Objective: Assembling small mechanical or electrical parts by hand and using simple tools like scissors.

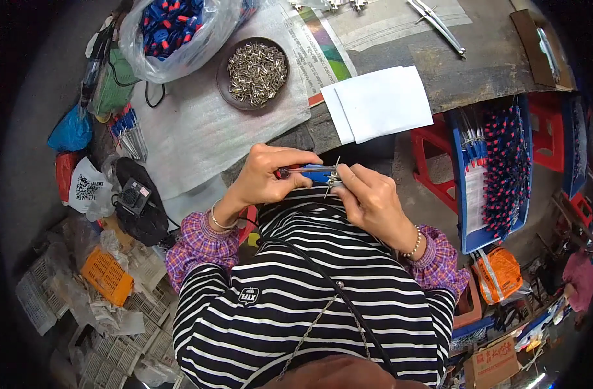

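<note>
In front of my striped top, both hands meet on one small piece of work. My left hand (270, 176) is closed round a tool with a blue-and-red handle (317, 175), its thumb and fingers pinching it from the left. Fingers of my right hand (372, 198) pinch a small silvery metal part (333, 176) at the tool's right end. Thin metal pins stick up and down from that part. Its exact kind is too small to tell, and the fingers hide some of it. Beyond the hands, on the bench, stands a round dish (224, 91) of small metal pins (257, 72).
A clear plastic bag (129, 48) holds blue-and-red handles at the far left. White sheets (384, 102) overhang the bench edge. A long metal tool (437, 26) lies far right. At right, a blue tray (465, 233) of handled tools rests by red stools (432, 165).
</note>
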Demonstrator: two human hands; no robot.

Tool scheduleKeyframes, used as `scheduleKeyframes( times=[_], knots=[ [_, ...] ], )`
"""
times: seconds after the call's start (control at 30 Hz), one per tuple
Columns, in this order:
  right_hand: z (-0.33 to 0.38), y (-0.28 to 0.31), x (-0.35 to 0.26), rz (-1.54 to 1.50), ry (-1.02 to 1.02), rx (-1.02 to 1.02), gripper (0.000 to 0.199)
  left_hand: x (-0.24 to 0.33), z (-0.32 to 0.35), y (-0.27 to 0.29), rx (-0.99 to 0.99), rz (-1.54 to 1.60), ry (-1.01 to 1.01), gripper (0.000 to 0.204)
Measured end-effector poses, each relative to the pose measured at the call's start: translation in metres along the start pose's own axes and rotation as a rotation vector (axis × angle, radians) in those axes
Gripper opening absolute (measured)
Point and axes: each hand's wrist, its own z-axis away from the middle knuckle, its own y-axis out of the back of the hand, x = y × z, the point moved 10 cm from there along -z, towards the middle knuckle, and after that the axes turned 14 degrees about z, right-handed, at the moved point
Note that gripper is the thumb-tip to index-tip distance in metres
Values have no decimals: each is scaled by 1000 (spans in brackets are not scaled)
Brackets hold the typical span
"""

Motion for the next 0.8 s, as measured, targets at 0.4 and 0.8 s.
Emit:
scheduleKeyframes(
  times=[0.4,0.8],
  knots=[
    [-2,2,-6,64,32,5,36,2,0,2,-13,8,-35,31],
    [-8,2,-4,-44,43,7,32,-5,2,7,-15,48,-16,31]
  ],
)
